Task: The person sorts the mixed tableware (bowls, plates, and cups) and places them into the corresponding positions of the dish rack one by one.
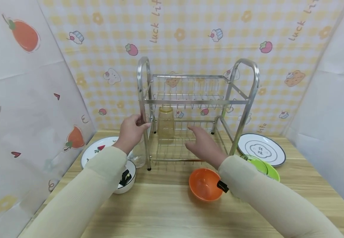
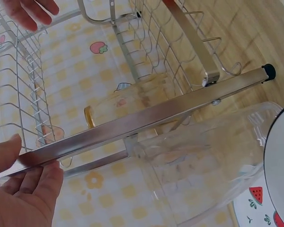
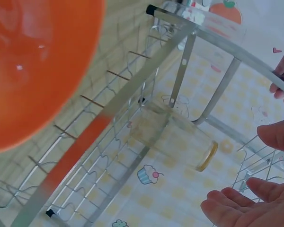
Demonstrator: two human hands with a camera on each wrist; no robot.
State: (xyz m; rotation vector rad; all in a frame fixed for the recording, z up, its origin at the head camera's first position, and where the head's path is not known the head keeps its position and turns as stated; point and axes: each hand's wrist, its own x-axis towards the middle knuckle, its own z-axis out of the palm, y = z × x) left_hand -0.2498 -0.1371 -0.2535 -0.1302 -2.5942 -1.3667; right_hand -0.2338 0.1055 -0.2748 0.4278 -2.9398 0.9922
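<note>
A two-tier metal dish rack (image 1: pixel 197 102) stands near the back of the wooden table. My left hand (image 1: pixel 130 132) grips its front left post, thumb on one side and fingers on the other, as the left wrist view shows. My right hand (image 1: pixel 204 143) is held before the lower tier with thumb and fingers apart, holding nothing. On the lower tier, toward the left, an amber-tinted glass (image 1: pixel 166 125) stands with its narrower end up. Just outside the left post is a clear glass vessel (image 2: pixel 203 156), partly hidden by my left hand in the head view.
An orange bowl (image 1: pixel 201 188) sits in front of the rack. At left are a white bowl (image 1: pixel 127 188) and a plate with a fruit print (image 1: pixel 90 150). To the right lie a white plate with dark lettering (image 1: pixel 246 142) and a green dish (image 1: pixel 274 173), partly behind my right sleeve.
</note>
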